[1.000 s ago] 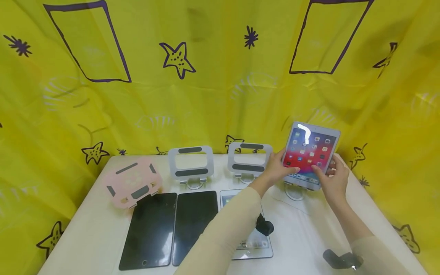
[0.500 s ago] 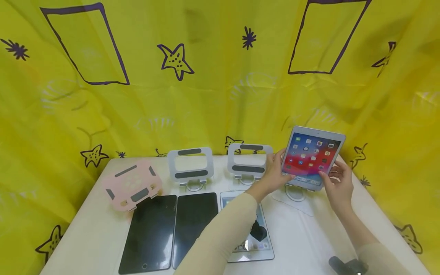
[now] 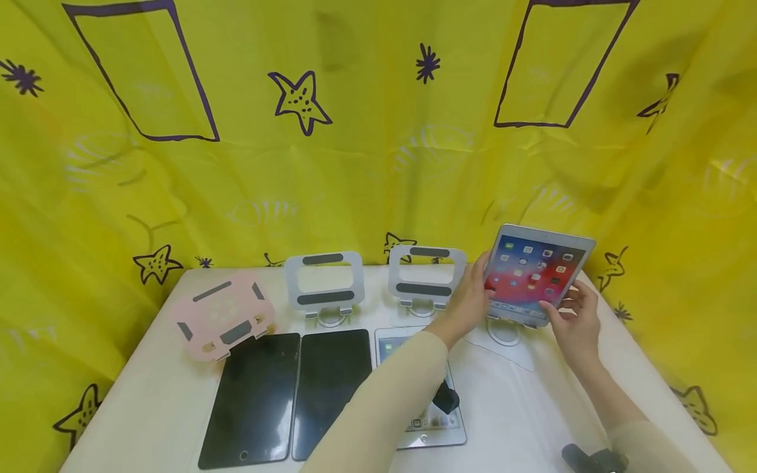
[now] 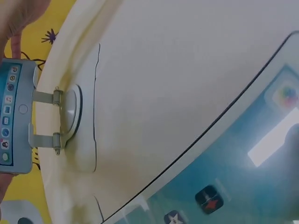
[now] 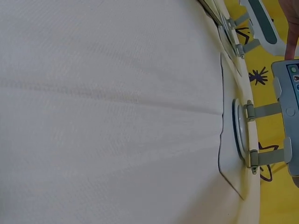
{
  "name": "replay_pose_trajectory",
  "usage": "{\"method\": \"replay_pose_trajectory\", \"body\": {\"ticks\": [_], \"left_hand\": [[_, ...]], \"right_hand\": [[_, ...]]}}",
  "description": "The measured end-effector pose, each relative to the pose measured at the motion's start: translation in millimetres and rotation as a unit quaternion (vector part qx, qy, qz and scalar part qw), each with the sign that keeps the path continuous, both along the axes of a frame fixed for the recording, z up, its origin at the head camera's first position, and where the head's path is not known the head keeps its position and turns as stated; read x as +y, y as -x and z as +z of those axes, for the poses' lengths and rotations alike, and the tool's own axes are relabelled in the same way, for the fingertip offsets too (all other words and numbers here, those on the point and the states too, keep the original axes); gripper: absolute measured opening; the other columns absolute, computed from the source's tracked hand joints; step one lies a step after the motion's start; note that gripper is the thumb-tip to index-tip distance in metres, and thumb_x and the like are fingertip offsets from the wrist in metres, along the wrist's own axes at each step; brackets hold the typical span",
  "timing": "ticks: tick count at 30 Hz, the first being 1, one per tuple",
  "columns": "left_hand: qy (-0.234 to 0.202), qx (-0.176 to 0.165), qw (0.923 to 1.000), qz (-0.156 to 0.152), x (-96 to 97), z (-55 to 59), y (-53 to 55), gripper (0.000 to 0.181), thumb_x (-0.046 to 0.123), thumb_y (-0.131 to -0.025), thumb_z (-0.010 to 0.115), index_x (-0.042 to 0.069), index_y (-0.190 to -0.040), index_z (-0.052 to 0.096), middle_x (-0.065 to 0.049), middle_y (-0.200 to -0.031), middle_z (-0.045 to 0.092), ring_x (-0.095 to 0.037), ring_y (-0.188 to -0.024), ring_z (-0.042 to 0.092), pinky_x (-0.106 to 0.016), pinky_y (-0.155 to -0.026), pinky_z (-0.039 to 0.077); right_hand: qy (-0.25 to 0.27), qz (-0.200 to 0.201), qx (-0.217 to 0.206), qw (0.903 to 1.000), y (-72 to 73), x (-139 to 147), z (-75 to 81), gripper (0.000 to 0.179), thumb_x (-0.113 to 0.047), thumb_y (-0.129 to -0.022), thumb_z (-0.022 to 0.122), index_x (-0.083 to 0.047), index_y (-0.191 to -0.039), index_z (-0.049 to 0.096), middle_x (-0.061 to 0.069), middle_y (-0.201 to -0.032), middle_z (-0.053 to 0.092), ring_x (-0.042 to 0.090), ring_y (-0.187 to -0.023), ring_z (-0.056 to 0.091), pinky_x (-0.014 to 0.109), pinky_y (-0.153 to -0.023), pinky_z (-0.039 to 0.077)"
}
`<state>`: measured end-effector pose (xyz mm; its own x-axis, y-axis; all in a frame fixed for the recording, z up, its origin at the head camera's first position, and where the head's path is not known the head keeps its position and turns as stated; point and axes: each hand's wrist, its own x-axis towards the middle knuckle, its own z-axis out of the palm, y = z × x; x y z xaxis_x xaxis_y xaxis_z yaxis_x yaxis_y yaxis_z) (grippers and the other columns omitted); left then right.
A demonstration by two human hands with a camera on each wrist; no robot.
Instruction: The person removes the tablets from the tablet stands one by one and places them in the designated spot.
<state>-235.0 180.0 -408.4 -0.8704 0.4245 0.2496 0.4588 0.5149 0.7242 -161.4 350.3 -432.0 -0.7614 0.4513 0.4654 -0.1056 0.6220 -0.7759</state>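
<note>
A white tablet [image 3: 538, 272] with a lit screen of app icons stands tilted back at the table's far right. My left hand [image 3: 467, 303] grips its left edge, the thumb near the lower left of the screen. At the lower right edge, my right hand [image 3: 578, 330] holds it, thumb on the front and fingers behind. Beneath is a stand, whose round base [image 3: 503, 334] shows below the tablet. In the left wrist view, the tablet's lower edge [image 4: 23, 156] sits in the stand's hooked arms [image 4: 44, 141]. The stand's back plate is hidden behind the tablet.
Two grey-white stands [image 3: 326, 298] [image 3: 426, 289] line the back of the white table [image 3: 142, 394]. A pink stand [image 3: 225, 312] is at the left. Two black tablets [image 3: 254, 401] [image 3: 331, 394] and another white tablet [image 3: 446, 420] lie flat in front. A yellow curtain [image 3: 355, 184] hangs behind.
The tablet's top has come down and tilted further back, and a bright screen reflection has gone. Both hands keep hold of it, with the left thumb now closer to the edge.
</note>
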Motion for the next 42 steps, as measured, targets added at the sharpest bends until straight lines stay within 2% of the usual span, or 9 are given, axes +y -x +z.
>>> {"method": "replay_pose_trajectory", "body": {"ticks": [4, 9, 16, 22, 28, 38, 42], "left_hand": [[0.005, 0.010, 0.9999, 0.006, -3.3, 2.6, 3.2, 0.076, 0.009, -0.090, 0.061, 0.027, -0.149, 0.017, -0.005, -0.123, 0.047, -0.016, -0.091, 0.055, -0.019, -0.070, 0.049], [0.009, 0.016, 0.9998, -0.003, -8.6, 6.0, 2.8, 0.077, 0.013, -0.090, 0.063, 0.028, -0.149, 0.017, -0.004, -0.123, 0.048, -0.015, -0.092, 0.058, -0.020, -0.071, 0.050], [-0.044, -0.006, 0.9986, -0.029, -19.4, 11.7, 0.6, 0.080, 0.006, -0.087, 0.065, 0.026, -0.150, 0.018, -0.003, -0.119, 0.050, -0.011, -0.097, 0.056, -0.019, -0.084, 0.049], [-0.081, -0.010, 0.9951, -0.056, -30.5, 15.3, -4.4, 0.080, 0.005, -0.086, 0.067, 0.021, -0.149, 0.021, -0.004, -0.107, 0.051, -0.007, -0.081, 0.049, -0.011, -0.071, 0.046], [-0.099, -0.046, 0.9906, -0.082, -42.1, 17.9, -9.3, 0.083, 0.005, -0.084, 0.068, 0.023, -0.149, 0.020, -0.003, -0.101, 0.050, -0.006, -0.076, 0.049, -0.011, -0.068, 0.047], [-0.112, -0.132, 0.9829, -0.062, -57.7, 23.4, -24.4, 0.087, 0.002, -0.081, 0.072, 0.026, -0.148, 0.023, 0.002, -0.089, 0.050, -0.007, -0.069, 0.052, -0.017, -0.060, 0.050], [-0.131, -0.160, 0.9760, -0.068, -62.3, 21.8, -31.9, 0.087, -0.001, -0.080, 0.072, 0.025, -0.149, 0.024, 0.002, -0.089, 0.049, -0.006, -0.066, 0.053, -0.020, -0.055, 0.051]], "right_hand": [[-0.010, 0.006, 0.004, 0.9999, 0.5, -2, 1.7, 0.063, -0.001, -0.083, 0.068, -0.001, -0.136, 0.032, -0.016, -0.100, 0.043, -0.008, -0.082, 0.045, -0.002, -0.071, 0.037], [-0.018, 0.006, -0.024, 0.9995, -0.8, 0, 8.2, 0.063, -0.005, -0.084, 0.069, -0.006, -0.136, 0.033, -0.009, -0.102, 0.047, -0.009, -0.084, 0.045, -0.001, -0.070, 0.038], [-0.040, 0.031, -0.051, 0.9974, -10.3, -3, 25.3, 0.063, -0.010, -0.086, 0.068, -0.004, -0.137, 0.030, 0.011, -0.106, 0.051, -0.012, -0.083, 0.043, -0.001, -0.068, 0.038], [-0.043, 0.049, -0.081, 0.9945, -17.8, -6, 38.7, 0.064, -0.013, -0.088, 0.067, -0.002, -0.138, 0.029, 0.017, -0.107, 0.053, -0.012, -0.080, 0.043, 0.000, -0.064, 0.040], [-0.048, 0.076, -0.111, 0.9897, -28.4, -10, 46.9, 0.067, -0.016, -0.088, 0.066, -0.001, -0.139, 0.026, 0.014, -0.101, 0.052, -0.010, -0.075, 0.045, 0.007, -0.058, 0.046], [-0.050, 0.110, -0.161, 0.9795, -40.8, -15, 51.5, 0.068, -0.021, -0.088, 0.067, 0.000, -0.140, 0.027, 0.018, -0.104, 0.052, -0.005, -0.073, 0.046, 0.014, -0.056, 0.049], [-0.053, 0.126, -0.183, 0.9737, -44.4, -12, 51.6, 0.070, -0.021, -0.086, 0.070, 0.002, -0.140, 0.030, 0.018, -0.104, 0.053, -0.003, -0.071, 0.049, 0.015, -0.057, 0.050]]}}
